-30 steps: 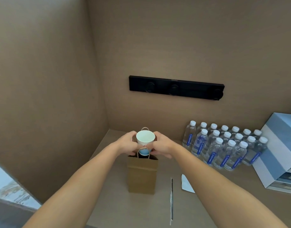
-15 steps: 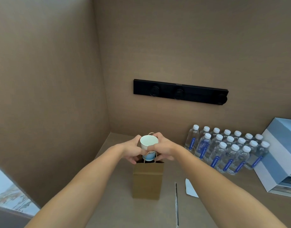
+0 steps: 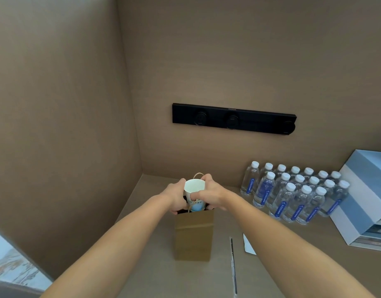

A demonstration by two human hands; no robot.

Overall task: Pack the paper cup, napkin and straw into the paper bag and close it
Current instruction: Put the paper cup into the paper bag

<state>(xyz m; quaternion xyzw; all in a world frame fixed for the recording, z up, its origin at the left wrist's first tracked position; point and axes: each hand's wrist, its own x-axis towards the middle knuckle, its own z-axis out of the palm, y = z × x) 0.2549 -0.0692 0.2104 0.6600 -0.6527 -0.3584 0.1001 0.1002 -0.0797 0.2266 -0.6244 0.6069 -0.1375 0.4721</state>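
Observation:
A white paper cup [image 3: 194,187] with a blue print stands upright in the mouth of the brown paper bag [image 3: 194,235], its lower part below the bag's rim. My left hand [image 3: 176,197] grips the cup's left side at the bag's opening. My right hand [image 3: 209,195] wraps around the cup's right side and front. One bag handle loops up behind the cup. The straw [image 3: 233,263] in its wrapper lies on the surface right of the bag. A white napkin [image 3: 248,245] lies just right of the straw, partly hidden by my right forearm.
Several water bottles [image 3: 293,194] stand in rows at the back right. A blue and white box [image 3: 366,201] sits at the far right. A black rail [image 3: 233,119] is fixed on the back wall. A brown wall closes the left side.
The cup has sunk lower into the bag's mouth, with both hands following it down. My right fingers now wrap across the cup's front.

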